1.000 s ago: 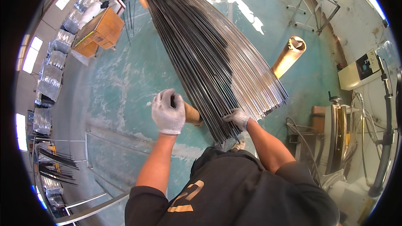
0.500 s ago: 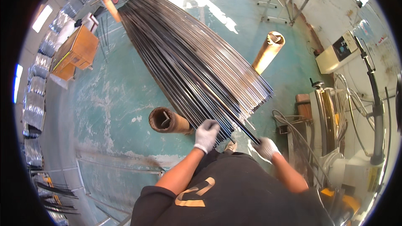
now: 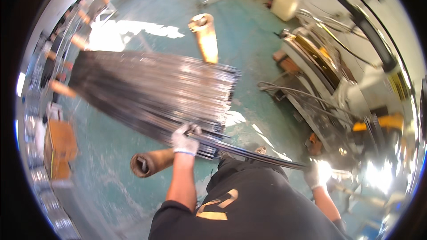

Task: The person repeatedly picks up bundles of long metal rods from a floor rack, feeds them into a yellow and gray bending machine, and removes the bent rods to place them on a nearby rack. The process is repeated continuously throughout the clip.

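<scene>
The left hand (image 3: pixel 185 141), gloved, has its grip closed around a few thin dark rods (image 3: pixel 249 153) at the near edge of the big rod bundle (image 3: pixel 151 93), which lies across cardboard tubes above the green floor (image 3: pixel 249 53). The right hand (image 3: pixel 318 173), also gloved, closes on the same few rods far out to the right, beside the machine (image 3: pixel 320 75), though glare blurs its fingers. Half a second ago both hands sat close together at the bundle's near end; now the right one has swung well away, and the rods span between the two hands, drawn partly out of the stack. The view has turned too: the bundle now runs leftward instead of up and away. One tube (image 3: pixel 151 162) lies just left of the left forearm, another (image 3: pixel 207 35) beyond the bundle.
</scene>
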`<move>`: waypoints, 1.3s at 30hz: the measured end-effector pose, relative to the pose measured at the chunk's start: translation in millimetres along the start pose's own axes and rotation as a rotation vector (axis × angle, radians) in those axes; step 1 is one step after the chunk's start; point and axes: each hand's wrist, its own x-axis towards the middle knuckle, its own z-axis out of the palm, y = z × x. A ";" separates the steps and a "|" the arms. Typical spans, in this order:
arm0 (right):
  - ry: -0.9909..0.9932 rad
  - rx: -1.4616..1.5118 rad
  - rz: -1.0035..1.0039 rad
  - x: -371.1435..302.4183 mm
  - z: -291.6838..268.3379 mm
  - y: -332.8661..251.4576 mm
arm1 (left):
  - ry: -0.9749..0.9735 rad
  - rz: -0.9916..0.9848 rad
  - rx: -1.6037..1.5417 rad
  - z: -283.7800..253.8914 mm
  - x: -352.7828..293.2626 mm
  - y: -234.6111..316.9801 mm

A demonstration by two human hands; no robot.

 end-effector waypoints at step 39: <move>1.662 2.024 1.114 -94.5 22.6 572.5 | -0.942 -0.308 0.408 487.8 0.3 -453.8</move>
